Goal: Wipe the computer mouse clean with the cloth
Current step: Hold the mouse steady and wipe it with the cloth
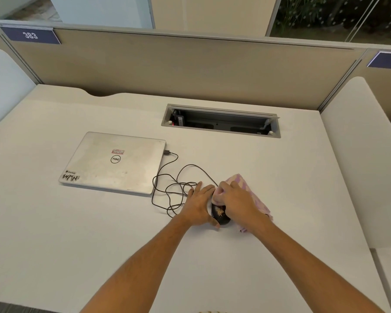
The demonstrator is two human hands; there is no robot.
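Head view: a black mouse (221, 215) is seen on the white surface (280, 188), just right of the closed laptop (113, 162). The mouse is steadied from its left side by the left hand (198, 205), fingers extended flat, its grip laid against the mouse rather than closed round it. A pink cloth (251, 197) is clamped in the grip of the right hand (234, 198) and pressed on the mouse's far end. Pale specks are visible on the mouse's exposed top. A cable (174, 177) is looped between mouse and laptop.
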